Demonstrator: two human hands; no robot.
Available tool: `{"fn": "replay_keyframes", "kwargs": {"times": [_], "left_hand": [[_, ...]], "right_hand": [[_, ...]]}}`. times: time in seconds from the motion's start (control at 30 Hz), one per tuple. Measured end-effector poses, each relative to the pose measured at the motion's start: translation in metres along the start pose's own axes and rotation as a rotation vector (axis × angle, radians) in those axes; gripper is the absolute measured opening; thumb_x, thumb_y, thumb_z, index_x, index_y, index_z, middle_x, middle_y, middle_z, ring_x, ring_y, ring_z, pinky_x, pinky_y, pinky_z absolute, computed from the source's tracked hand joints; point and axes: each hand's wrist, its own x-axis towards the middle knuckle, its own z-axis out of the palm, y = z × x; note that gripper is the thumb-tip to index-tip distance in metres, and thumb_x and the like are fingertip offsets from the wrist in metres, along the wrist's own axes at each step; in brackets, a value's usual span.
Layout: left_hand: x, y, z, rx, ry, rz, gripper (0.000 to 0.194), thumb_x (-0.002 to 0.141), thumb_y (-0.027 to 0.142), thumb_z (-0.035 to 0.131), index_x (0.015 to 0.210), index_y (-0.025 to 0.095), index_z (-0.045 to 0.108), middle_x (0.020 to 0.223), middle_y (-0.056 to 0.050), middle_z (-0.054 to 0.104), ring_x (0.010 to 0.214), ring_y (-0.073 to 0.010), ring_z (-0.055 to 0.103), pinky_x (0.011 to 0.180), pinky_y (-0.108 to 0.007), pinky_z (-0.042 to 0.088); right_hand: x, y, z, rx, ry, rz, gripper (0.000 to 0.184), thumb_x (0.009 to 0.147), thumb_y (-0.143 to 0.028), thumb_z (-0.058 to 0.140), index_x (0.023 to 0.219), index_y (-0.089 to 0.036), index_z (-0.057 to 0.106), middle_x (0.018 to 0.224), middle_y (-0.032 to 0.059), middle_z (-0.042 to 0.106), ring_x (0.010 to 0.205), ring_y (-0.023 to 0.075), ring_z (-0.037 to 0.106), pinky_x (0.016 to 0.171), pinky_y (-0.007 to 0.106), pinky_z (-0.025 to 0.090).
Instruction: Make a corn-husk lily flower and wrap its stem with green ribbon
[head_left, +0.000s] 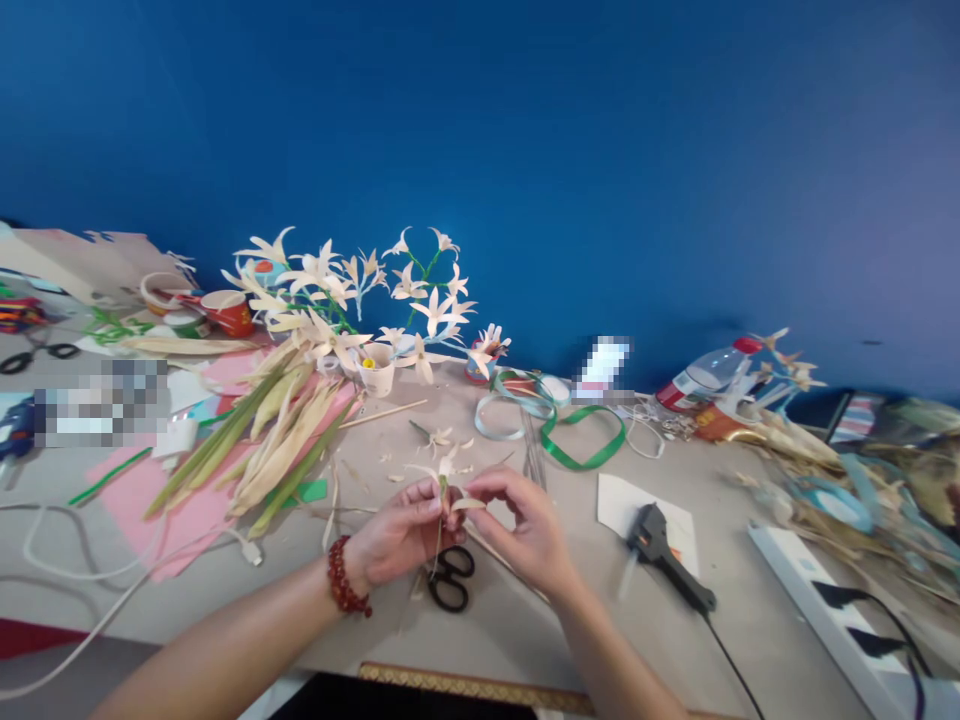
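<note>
My left hand point(403, 535), with a red bead bracelet at the wrist, pinches the thin stem of a small cream husk flower point(448, 480) held upright above the table. My right hand point(525, 525) is closed on one pale petal point(469, 504) at the flower's side. Both hands meet over black scissors point(451, 578) lying on the table just below them.
A black glue gun point(664, 552) lies on white paper at right, its cable running off the front. Husk leaves point(277, 440) on pink paper lie at left, finished cream flowers point(352, 295) behind. Green ribbon point(581, 430), a plastic bottle point(705, 375), a white power strip point(840, 610) and white cables point(82, 560) lie around.
</note>
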Motion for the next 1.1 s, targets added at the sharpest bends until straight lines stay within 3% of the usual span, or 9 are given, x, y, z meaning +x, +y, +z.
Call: {"fn": "replay_keyframes", "kwargs": {"times": [0.1, 0.17, 0.27, 0.5, 0.7, 1.1], "left_hand": [[-0.002, -0.002, -0.002, -0.001, -0.014, -0.010, 0.010, 0.077, 0.019, 0.075, 0.072, 0.014, 0.068, 0.071, -0.003, 0.066, 0.072, -0.0134, 0.062, 0.078, -0.030, 0.048], [-0.002, -0.003, -0.003, 0.002, -0.014, -0.009, 0.009, 0.077, 0.018, 0.075, 0.072, 0.015, 0.068, 0.070, -0.002, 0.067, 0.072, -0.0137, 0.063, 0.078, -0.031, 0.048], [-0.001, -0.003, -0.003, 0.002, 0.005, -0.008, 0.008, 0.078, 0.016, 0.074, 0.073, 0.015, 0.067, 0.076, -0.002, 0.066, 0.073, -0.0133, 0.062, 0.077, -0.030, 0.048], [0.002, -0.004, 0.000, 0.102, 0.074, 0.040, 0.009, 0.079, 0.016, 0.073, 0.074, 0.014, 0.066, 0.076, -0.003, 0.062, 0.074, -0.0130, 0.058, 0.078, -0.029, 0.044], [0.002, -0.004, 0.006, 0.119, 0.131, 0.032, 0.014, 0.073, 0.018, 0.078, 0.070, 0.015, 0.065, 0.072, -0.002, 0.063, 0.073, -0.0137, 0.059, 0.080, -0.029, 0.043], [0.002, -0.004, 0.007, 0.121, 0.122, 0.039, 0.014, 0.073, 0.017, 0.078, 0.069, 0.014, 0.065, 0.073, -0.003, 0.063, 0.072, -0.0136, 0.059, 0.078, -0.028, 0.044]], "right_hand": [[0.000, 0.006, 0.004, 0.217, -0.058, 0.113, 0.005, 0.085, -0.022, 0.067, 0.090, -0.021, 0.066, 0.084, 0.0036, 0.062, 0.078, 0.0166, 0.061, 0.067, 0.028, 0.051], [0.000, 0.009, 0.006, 0.287, -0.091, 0.148, 0.006, 0.085, -0.027, 0.069, 0.085, -0.020, 0.067, 0.083, 0.0036, 0.061, 0.077, 0.0166, 0.061, 0.067, 0.028, 0.052], [-0.001, 0.010, 0.007, 0.315, -0.050, 0.145, 0.007, 0.085, -0.026, 0.068, 0.083, -0.020, 0.066, 0.082, 0.0028, 0.060, 0.075, 0.0155, 0.060, 0.067, 0.028, 0.051], [-0.002, 0.005, 0.003, 0.133, 0.170, 0.031, 0.005, 0.086, -0.017, 0.065, 0.084, -0.021, 0.063, 0.079, 0.0022, 0.059, 0.076, 0.0168, 0.058, 0.067, 0.029, 0.048], [-0.002, 0.005, 0.009, 0.013, 0.158, -0.022, 0.010, 0.085, -0.012, 0.064, 0.084, -0.022, 0.063, 0.077, 0.0009, 0.060, 0.075, 0.0162, 0.059, 0.070, 0.030, 0.048], [-0.001, 0.002, 0.009, -0.076, 0.190, -0.087, 0.012, 0.083, -0.011, 0.064, 0.085, -0.022, 0.062, 0.077, 0.0022, 0.063, 0.072, 0.0169, 0.061, 0.066, 0.031, 0.051]]}}
